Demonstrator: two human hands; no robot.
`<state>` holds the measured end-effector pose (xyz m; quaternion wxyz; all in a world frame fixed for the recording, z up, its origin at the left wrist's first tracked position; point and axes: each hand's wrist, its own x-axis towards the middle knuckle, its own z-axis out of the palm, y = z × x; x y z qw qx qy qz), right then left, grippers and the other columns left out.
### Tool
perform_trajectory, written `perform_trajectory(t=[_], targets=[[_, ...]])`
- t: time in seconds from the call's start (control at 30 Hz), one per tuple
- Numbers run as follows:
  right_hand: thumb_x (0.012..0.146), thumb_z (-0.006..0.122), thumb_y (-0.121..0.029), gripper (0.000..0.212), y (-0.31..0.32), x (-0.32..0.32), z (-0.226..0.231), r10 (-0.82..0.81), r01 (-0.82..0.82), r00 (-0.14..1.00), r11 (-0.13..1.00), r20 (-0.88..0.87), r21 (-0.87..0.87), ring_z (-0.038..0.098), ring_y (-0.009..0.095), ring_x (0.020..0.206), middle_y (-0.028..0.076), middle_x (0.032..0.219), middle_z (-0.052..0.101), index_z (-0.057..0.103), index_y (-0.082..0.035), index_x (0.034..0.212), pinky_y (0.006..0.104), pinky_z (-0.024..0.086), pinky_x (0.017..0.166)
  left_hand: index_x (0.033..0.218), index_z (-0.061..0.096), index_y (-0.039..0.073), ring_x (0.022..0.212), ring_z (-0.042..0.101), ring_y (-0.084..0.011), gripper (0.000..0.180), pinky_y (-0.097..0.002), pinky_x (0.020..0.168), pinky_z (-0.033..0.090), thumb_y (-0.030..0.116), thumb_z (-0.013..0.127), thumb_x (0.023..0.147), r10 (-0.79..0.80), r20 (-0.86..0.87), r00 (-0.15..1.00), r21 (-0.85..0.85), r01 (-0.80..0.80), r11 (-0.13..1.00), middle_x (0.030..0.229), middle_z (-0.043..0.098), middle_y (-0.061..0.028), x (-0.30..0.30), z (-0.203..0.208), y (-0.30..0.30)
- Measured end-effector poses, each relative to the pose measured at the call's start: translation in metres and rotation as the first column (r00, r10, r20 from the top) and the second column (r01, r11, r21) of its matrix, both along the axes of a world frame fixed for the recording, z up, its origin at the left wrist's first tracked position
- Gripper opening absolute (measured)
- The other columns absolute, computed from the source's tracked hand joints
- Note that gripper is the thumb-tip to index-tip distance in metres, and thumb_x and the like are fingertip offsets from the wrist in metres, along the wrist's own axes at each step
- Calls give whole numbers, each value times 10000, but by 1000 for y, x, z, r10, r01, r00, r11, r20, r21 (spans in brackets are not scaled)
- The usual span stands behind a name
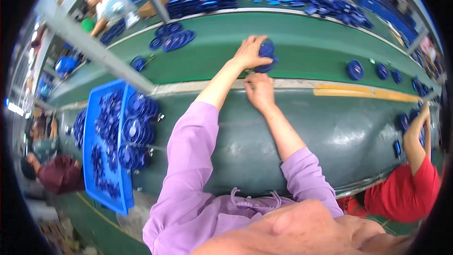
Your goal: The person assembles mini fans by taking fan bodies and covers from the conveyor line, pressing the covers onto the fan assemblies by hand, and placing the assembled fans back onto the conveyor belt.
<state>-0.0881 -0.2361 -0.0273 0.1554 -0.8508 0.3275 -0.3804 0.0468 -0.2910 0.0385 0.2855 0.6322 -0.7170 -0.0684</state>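
Observation:
My left hand (252, 53) is stretched over the green conveyor belt (212, 61), its fingers wrapped round one side of a dark blue round plastic part (268, 55). A second round piece seems to overlap it, though I cannot tell whether they are joined. Just nearer to me, my right hand (261, 90) is at the belt's near edge with its fingers curled together. A small metallic bit shows by its fingertips, but what they hold is too small to make out. Several similar round blue parts (355, 70) lie on the belt to the right.
A blue crate (126, 179) of small blue pieces stands left, beside stacked round blue parts (138, 130). A yellow strip (368, 92) runs along the belt edge. Beyond the belt lie rows of blue parts (203, 1). A person in red (401, 191) works at right; a metal post (94, 47) slants at left.

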Motion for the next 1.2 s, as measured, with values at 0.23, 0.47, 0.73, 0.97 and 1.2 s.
perform_trajectory(t=[0.23, 0.47, 0.73, 0.97, 1.2], targets=[[714, 660, -142, 118, 9, 18, 1, 1, 0, 998, 1000, 58, -13, 570, 316, 912, 114, 875, 628, 651, -74, 810, 463, 420, 795, 1373, 414, 219, 1168, 506, -390, 882, -444, 983, 445, 294, 821, 594, 21, 65, 998, 131, -29, 991, 1325, 459, -151, -8, -9, -1], [770, 654, -158, 82, 12, 6, 2, -1, -1, 998, 1000, 68, 16, 548, 266, 933, 71, 871, 612, 663, -92, 818, 418, 383, 890, 1346, 440, 92, 1155, 513, -362, 815, -408, 983, 434, 249, 797, 630, 162, 33, 986, -101, -158, 982, 1273, 484, -192, 15, 39, 75], [799, 567, -174, 128, 8, 3, 0, 47, -49, 991, 999, 128, 12, 526, 289, 950, 95, 895, 615, 652, -79, 802, 440, 369, 870, 1400, 365, 102, 1235, 415, -422, 864, -466, 1035, 359, 227, 802, 664, 428, 145, 892, -9, -432, 902, 1353, 393, -249, 56, 14, 248], [747, 566, -152, 123, 2, 21, -6, 72, -73, 997, 997, 21, 18, 586, 299, 906, 79, 863, 664, 678, -111, 777, 467, 413, 785, 1389, 365, -3, 1306, 381, -366, 649, -415, 1092, 293, 311, 620, 881, 469, -38, 883, 113, -462, 880, 1392, 411, -241, 95, -7, 305], [739, 653, -121, 96, -3, 10, -8, 98, -97, 992, 995, 80, -11, 584, 275, 932, 57, 915, 664, 681, -113, 831, 420, 418, 811, 1059, 645, 22, 967, 614, -367, 304, -423, 861, 482, 197, 641, 811, 565, 39, 824, -56, -562, 825, 1000, 647, -201, 108, -7, 294]])
